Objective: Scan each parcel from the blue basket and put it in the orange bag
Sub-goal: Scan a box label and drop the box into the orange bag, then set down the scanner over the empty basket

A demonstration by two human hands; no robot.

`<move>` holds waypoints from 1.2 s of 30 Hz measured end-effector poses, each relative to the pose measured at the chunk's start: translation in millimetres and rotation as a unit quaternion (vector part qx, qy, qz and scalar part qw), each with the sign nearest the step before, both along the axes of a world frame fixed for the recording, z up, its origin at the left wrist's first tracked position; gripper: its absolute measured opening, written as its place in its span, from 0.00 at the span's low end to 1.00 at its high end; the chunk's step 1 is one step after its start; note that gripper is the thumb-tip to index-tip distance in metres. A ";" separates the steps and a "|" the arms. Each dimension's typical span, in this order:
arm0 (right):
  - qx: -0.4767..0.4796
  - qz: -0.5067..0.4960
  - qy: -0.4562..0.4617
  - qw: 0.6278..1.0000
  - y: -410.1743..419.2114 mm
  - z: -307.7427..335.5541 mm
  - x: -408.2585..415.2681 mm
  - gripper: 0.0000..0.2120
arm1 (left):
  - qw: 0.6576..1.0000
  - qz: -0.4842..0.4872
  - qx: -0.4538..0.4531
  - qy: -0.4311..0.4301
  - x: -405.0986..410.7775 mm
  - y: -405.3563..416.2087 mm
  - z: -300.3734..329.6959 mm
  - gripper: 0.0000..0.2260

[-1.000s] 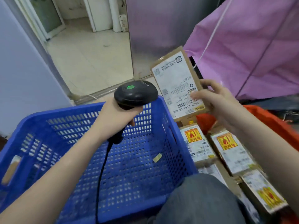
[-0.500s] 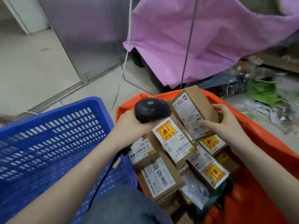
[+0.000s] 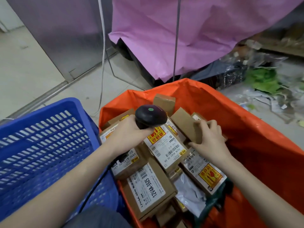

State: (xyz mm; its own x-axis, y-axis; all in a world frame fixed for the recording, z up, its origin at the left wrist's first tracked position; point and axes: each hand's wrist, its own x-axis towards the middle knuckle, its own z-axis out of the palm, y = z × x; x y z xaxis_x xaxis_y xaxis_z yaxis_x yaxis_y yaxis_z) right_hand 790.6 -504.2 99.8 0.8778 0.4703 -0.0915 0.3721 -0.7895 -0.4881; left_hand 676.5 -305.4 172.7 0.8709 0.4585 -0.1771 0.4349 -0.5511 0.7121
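— Parcel (image 3: 186,125) now? 
— Lowered since half a second ago, plain side up, onto the pile inside the bag (image 3: 256,145); right hand (image 3: 209,137) fingers curled over it.
— Left hand (image 3: 126,134)? 
— Still wrapped round the scanner (image 3: 150,116), above the bag, right of the basket (image 3: 49,139).

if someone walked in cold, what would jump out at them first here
The orange bag at right, heaped with brown labelled parcels, draws the eye first. Over that heap, the left hand grips a black scanner while the right hand holds a plain brown parcel among the others. The blue basket sits at left, beside the bag, and a pink sheet hangs behind.
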 end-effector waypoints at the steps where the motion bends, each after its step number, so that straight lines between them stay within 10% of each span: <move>1: -0.007 0.010 0.007 1.000 1.5 -0.7 -1.6 0.31 | 1.000 -0.002 -0.002 0.001 -0.6 0.5 -0.4 0.13; 20: 0.174 0.208 -0.070 0.960 102.0 153.0 -75.8 0.36 | 0.985 0.075 -0.046 -0.148 -94.9 57.4 94.7 0.08; 36: 0.193 0.537 0.051 0.819 292.0 217.8 -303.6 0.39 | 0.970 0.171 -0.091 -0.145 -367.2 170.7 136.4 0.15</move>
State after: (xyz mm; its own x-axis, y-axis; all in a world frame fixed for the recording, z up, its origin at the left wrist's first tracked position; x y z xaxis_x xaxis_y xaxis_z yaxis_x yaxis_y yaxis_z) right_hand 487.0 -212.2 317.5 -0.0654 0.9777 0.1998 0.6928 0.1886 -0.6961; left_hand 309.3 -134.7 309.1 0.6988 0.7135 -0.0517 0.3369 -0.2645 0.9036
